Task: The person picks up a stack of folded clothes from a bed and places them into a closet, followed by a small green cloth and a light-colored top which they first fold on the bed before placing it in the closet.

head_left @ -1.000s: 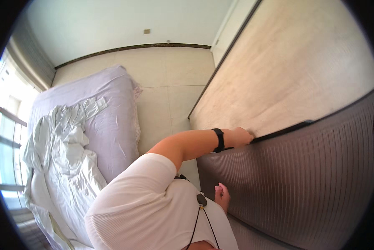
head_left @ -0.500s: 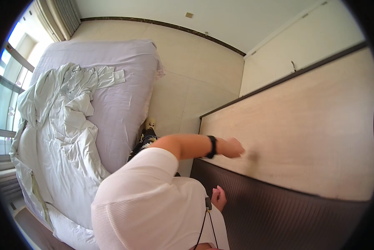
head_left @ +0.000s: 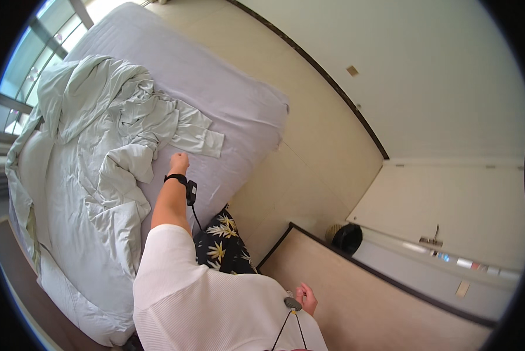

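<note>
My left hand (head_left: pixel 179 162) reaches out over the bed, its fingers curled in and nothing showing in them. Around that wrist is a black band with a small black box (head_left: pixel 190 192) and a cable. Just beyond and to the left of the hand lies a crumpled pale grey-green quilt (head_left: pixel 119 117); a gap seems to separate them. A lavender sheet (head_left: pixel 239 111) covers the mattress under the hand. Low beside my body, my right hand (head_left: pixel 307 297) is partly hidden by my shirt, its fingers loosely bent and apart, holding nothing that I can see.
Windows (head_left: pixel 26 88) line the far left. A dark headboard (head_left: pixel 46 292) stands at the lower left. Beige tiled floor (head_left: pixel 309 146) runs between the bed and the wall. To the right are a wooden panel (head_left: pixel 344 286) with a dark edge, a black-lined bin (head_left: pixel 347 238) and a white door (head_left: pixel 432 199).
My view has turned toward the bed. My left arm has swung from the wooden panel on the right to over the mattress. My right hand stays low by my body.
</note>
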Demonstrator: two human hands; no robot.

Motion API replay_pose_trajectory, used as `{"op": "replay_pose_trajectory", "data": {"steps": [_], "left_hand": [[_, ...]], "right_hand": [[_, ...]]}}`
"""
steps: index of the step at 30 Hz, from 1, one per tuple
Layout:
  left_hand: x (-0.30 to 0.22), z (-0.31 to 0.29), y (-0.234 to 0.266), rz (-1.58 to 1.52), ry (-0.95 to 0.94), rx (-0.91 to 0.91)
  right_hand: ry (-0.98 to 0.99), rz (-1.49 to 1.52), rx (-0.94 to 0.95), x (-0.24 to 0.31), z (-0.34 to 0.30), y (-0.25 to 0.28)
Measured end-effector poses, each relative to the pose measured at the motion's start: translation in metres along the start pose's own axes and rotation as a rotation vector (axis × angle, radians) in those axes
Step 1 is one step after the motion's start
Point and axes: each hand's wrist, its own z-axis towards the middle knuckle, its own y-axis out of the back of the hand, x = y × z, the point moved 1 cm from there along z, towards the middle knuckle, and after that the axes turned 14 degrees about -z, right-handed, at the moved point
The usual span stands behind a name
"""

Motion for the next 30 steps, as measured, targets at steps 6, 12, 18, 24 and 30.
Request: {"op": "replay_pose_trajectory", "data": {"steps": [6, 12, 18, 24, 30], "left_hand": [[-0.002, 0.016, -0.019, -0.273, 0.310, -0.149], [-0.039, 0.021, -0.047, -0.920, 0.570, -0.412], [-0.104, -0.036, -0.040, -0.714, 0.017, 0.322], [-0.183, -0.220, -0.002, -0.334, -0.425, 0.888], [-0.235, -0.283, -0.046, -0.551, -0.374, 1.088]], "right_hand": [[0.174, -0.159, 0.203, 0.044, 0.089, -0.002], [0.259, -0.233, 0.302, 0.077, 0.149, -0.018], [0.478, -0.287, 0.434, 0.139, 0.228, -0.037], [0.595, -0.005, 0.947, 0.229, 0.352, -0.143], [-0.142, 0.144, 1.816, 0.321, 0.358, -0.254]]}}
